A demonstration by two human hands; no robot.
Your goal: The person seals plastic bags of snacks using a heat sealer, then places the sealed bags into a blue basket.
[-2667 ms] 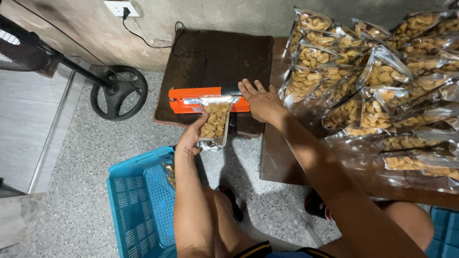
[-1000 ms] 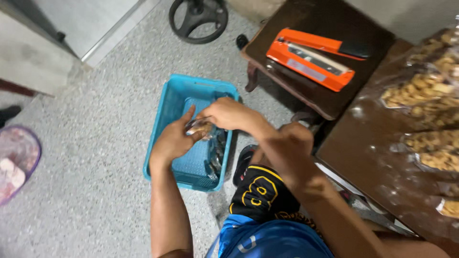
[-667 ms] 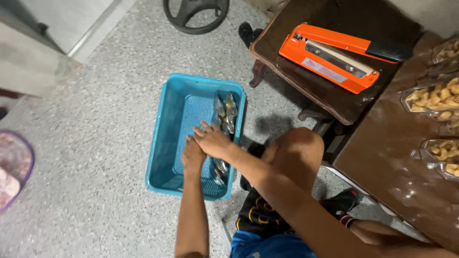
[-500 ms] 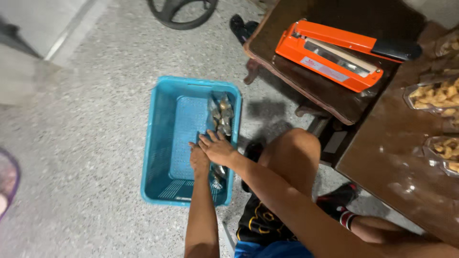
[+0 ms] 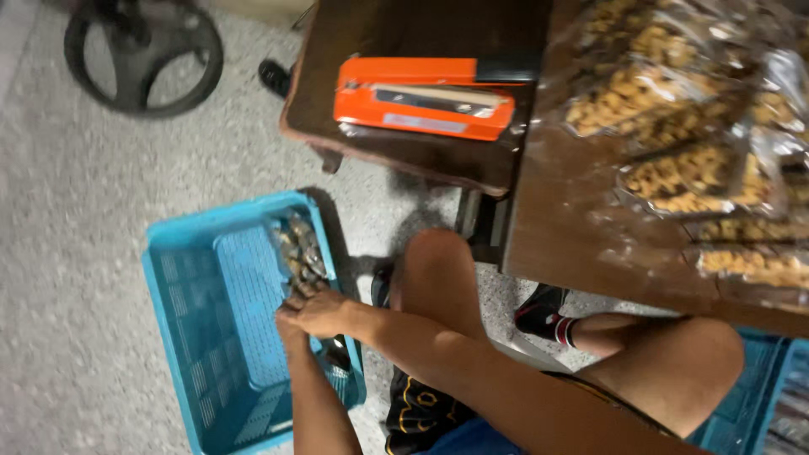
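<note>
Reaching: both hands are seen lowered together into the blue crate (image 5: 198,337) on the floor, at its right wall.
Right hand (image 5: 324,313): laid palm-down over the left, fingers loosely curled; whether anything is clamped under it cannot be told.
Left hand (image 5: 291,322): mostly covered by the right hand; its grip cannot be told either.
Snack bags in crate (image 5: 299,253): clear packs of brown snacks are stacked along the crate's right wall, just above the hands and touching the fingertips or nearly so.
Crate: open-topped, perforated floor, set on speckled grey flooring beside the person's bent knee (image 5: 434,261).
Orange sealer (image 5: 425,97): a long orange machine with a dark handle end is rested on the small dark stool (image 5: 388,152), well apart from the hands.
Table (image 5: 581,244): brown, on the right, covered with more clear bags of snacks (image 5: 674,177).
Black wheel (image 5: 143,55): lying on the floor at upper left.
</note>
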